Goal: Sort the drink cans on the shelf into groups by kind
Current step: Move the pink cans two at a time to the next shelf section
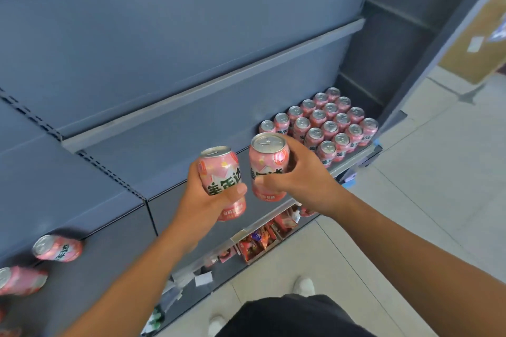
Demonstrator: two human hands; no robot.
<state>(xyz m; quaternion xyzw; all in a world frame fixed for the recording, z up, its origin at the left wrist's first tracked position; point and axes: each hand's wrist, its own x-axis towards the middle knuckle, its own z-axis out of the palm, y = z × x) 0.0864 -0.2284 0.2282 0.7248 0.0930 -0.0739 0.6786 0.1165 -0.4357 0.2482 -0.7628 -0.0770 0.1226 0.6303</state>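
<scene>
My left hand [204, 197] grips a pink drink can [221, 169] upright in front of the grey shelf [345, 165]. Just to its right, my right hand [298, 178] grips a second pink can [267, 161] of the same kind. Both cans hang in the air side by side, slightly apart. Behind them, at the right end of the shelf, stands a tight block of several matching pink cans [325, 123] in rows. Two more pink cans stand at the far left, one [57, 248] near the shelf's back and another [19, 280] at the frame edge.
An upper grey shelf board [219, 82] overhangs the cans. Below, a lower shelf holds colourful snack packets [262, 238]. The shelf unit's dark end post [427, 63] rises right of the can block. Pale floor tiles, my shoes and a cardboard box [476, 44] lie to the right.
</scene>
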